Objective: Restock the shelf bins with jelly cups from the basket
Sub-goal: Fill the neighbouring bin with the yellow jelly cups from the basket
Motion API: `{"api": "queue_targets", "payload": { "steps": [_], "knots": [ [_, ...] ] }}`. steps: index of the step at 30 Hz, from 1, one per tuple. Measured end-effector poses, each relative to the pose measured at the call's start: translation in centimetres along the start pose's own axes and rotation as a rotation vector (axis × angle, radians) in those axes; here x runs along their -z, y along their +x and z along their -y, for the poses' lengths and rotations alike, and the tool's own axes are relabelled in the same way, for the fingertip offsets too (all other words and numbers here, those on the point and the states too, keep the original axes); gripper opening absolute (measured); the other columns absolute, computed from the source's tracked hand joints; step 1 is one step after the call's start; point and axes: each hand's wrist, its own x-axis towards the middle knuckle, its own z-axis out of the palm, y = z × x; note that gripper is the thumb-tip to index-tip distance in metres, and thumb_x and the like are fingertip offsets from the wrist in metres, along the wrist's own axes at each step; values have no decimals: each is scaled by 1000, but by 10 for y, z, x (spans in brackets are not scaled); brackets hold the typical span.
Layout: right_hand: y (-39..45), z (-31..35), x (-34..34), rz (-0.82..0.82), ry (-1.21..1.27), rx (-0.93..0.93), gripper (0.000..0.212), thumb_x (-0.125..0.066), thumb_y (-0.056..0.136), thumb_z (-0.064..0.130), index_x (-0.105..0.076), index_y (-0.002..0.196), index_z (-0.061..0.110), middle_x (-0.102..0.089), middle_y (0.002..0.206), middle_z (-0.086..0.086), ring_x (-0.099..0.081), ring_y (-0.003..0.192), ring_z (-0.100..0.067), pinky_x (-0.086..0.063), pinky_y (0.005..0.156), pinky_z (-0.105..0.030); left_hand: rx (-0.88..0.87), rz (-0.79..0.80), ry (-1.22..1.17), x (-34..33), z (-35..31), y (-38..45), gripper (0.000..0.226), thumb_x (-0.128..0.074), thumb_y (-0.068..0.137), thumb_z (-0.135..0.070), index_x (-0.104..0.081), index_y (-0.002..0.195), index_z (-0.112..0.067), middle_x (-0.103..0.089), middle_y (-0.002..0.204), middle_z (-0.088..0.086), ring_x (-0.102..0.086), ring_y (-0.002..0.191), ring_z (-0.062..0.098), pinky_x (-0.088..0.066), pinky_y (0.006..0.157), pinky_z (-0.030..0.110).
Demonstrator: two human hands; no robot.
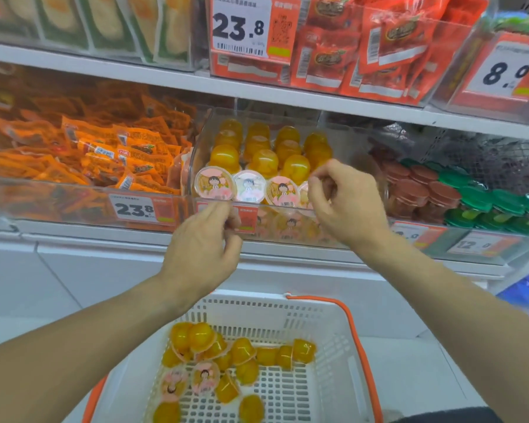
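White shop shelves hold packed snack bins above a pale tiled floor.

A shop — a snack aisle in a grocery. White shelves stacked in tiers, lined with clear bins of packaged sweets and orange sachets. Price tags clipped along the fronts (23.8 twice, with barcodes). Below — a white shopping basket with orange handles.

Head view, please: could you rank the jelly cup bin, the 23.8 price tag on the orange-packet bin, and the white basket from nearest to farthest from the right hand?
1. Jelly cup bin: the right hand is at its front edge.
2. 23.8 price tag: on the left, beyond the left hand.
3. White basket: below, well under both hands.
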Motion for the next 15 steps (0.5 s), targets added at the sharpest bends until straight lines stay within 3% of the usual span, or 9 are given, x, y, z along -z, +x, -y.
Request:
{"api": "queue_targets", "payload": {
  "steps": [1, 3, 6, 8, 10, 11, 13, 15],
  "knots": [
    [-21, 8, -10, 83, 57, 16, 10, -57, 88, 23, -62, 80, 20, -57, 61, 7, -55, 57, -16, -46, 56, -33, 21, 65, 33, -5, -4, -7, 7, -50, 84, -19, -55, 89, -21, -61, 83, -4, -58, 77, 24, -41, 62, 34],
    [-69, 14, -38, 389, 72, 20, 8, -57, 88, 25, -59, 81, 24, -56, 59, 8, -58, 59, -19, -48, 57, -35, 84, 353, 233, -24, -3, -26, 5, -48, 90, -25, -52, 91, -21, -65, 86, -1, -61, 81, 28, -38, 60, 33],
    [-141, 12, -79, 1132, -154, -29, 18, -54, 94, 30, -63, 99, 15, -66, 90, -4, -64, 90, -27, -49, 74, -34, 229, 943, 483, -58, 17, -66, 18, -50, 94, -30, -55, 104, -16, -64, 106, 7, -62, 94, 28, -47, 72, 33],
    [-194, 7, -103, 1515, -233, -190, 29, -56, 95, 34, -60, 85, 7, -64, 88, -9, -62, 86, -28, -49, 78, -33, 343, 1191, 511, -78, 41, -99, 23, -49, 94, -29, -59, 105, -12, -64, 109, 9, -60, 91, 24, -53, 80, 35],
    [-249, -3, -126, 1615, -194, -430, 38, -57, 96, 37, -51, 71, 9, -57, 76, -5, -59, 72, -22, -49, 75, -32, 484, 1234, 488, -99, 65, -137, 28, -48, 96, -28, -61, 111, -10, -65, 114, 11, -61, 95, 25, -54, 87, 38],
    [-274, -5, -133, 1603, -143, -541, 34, -56, 97, 36, -53, 77, 9, -57, 83, -5, -60, 78, -21, -47, 77, -32, 548, 1229, 476, -108, 74, -157, 31, -47, 98, -28, -60, 118, -9, -64, 121, 12, -62, 102, 27, -53, 88, 38],
    [-318, -8, -140, 1563, -58, -710, 29, -56, 97, 34, -57, 115, 11, -59, 117, -9, -59, 110, -26, -47, 88, -33, 682, 1222, 467, -126, 87, -192, 40, -48, 97, -27, -54, 132, -8, -60, 132, 12, -60, 115, 28, -52, 89, 37],
    [-353, -10, -146, 1537, 6, -834, 54, -59, 96, 33, -41, 143, 15, -46, 144, -9, -51, 127, -27, -46, 102, -36, 866, 1178, 451, -140, 101, -223, 57, -54, 94, -29, -40, 144, -8, -47, 145, 13, -53, 126, 28, -51, 92, 36]
  ]
}}
